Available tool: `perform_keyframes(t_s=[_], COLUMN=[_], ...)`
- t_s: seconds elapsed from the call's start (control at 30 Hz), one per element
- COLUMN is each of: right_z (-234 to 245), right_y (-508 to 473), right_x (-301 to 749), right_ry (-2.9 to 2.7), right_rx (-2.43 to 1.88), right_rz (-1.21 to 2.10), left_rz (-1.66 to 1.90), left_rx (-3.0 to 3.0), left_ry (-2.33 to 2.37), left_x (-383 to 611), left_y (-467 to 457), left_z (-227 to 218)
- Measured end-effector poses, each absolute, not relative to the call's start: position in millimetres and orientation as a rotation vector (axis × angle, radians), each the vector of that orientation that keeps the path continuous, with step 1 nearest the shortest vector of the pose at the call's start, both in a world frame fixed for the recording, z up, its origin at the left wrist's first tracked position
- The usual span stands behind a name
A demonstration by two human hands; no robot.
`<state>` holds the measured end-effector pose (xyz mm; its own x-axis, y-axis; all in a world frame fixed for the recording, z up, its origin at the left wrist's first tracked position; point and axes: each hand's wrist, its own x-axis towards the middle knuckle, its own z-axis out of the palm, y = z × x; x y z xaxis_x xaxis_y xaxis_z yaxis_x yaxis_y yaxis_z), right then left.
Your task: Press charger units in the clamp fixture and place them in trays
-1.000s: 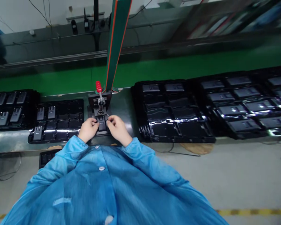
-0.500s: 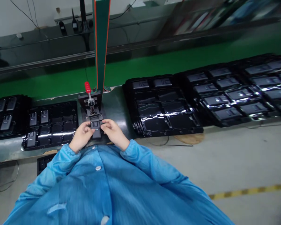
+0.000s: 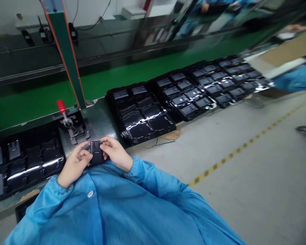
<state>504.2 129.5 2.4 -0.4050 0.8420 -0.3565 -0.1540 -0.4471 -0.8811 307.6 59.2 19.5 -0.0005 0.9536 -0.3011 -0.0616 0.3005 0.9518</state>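
Close to my blue coat, a small flat black plastic device with white lettering is held between my two hands. My left hand grips its left edge, thumb on the front. On the other side, my right hand pinches the upper right edge with thumb and fingers. Just beyond the hands stands a toggle clamp fixture with a raised red handle; the device is apart from it. Left of the fixture, a black moulded tray carries several similar devices.
Right of the fixture lies a stack of black trays, its top one with two dark parts at the back. More filled trays continue rightward along the bench. A green post rises behind the fixture. A co-worker's blue sleeve shows far right.
The device has come away from the front of the clamp fixture towards my body, still in both hands. My view has swung to the right, showing more trays and a co-worker's sleeve.
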Motion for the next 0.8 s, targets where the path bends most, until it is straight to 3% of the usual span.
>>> perform_keyframes(t_s=[0.37, 0.57, 0.8], right_z=[43.8, 39.1, 29.8], right_y=[279.4, 351.7, 369.3], right_x=[654.0, 687.4, 696.8], right_ry=[-0.843, -0.750, -0.916], right_rx=[-1.380, -1.610, -1.840], right_rz=[1.057, 0.930, 0.848], left_rz=[0.926, 0.895, 0.764], left_rx=[1.000, 0.999, 0.972], left_ry=[1.566, 1.845, 2.140], left_x=[266.6, 219.7, 166.0], left_y=[52.1, 24.2, -16.6], left_z=[10.5, 3.3, 0.4])
